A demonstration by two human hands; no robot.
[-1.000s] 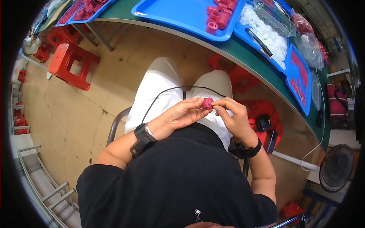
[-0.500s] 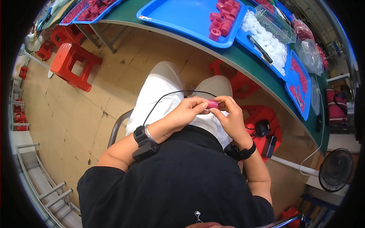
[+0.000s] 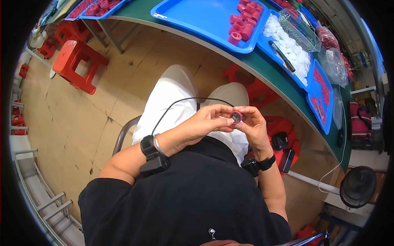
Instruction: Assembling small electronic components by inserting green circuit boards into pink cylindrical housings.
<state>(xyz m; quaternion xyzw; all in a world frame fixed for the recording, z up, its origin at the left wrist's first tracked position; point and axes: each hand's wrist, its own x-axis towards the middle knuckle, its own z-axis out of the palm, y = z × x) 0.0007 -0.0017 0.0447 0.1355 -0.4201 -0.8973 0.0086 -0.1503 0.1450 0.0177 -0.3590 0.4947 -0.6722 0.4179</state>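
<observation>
One cup (image 3: 237, 117) sits between the left hand (image 3: 205, 121) and the right hand (image 3: 255, 126), touching both, above the white trousers (image 3: 168, 86). The left hand meets the cup from its left, the right hand from its right; neither is nearer. Both grips are narrow: the left pinches the cup with fingers at its far-left edge and thumb by the near-left rim, the right with fingers at the far-right edge and thumb at the near right. The cup's mouth faces up toward the head, so its long axis seems to run mostly along the line of sight, across the line joining the hands; any slight tilt is hard to judge. Its inside is dark, the detail too small to tell. Well beyond the cup is the tray (image 3: 197, 18) with more cups (image 3: 246, 29); beyond and rightward lies a pen (image 3: 281, 56).
</observation>
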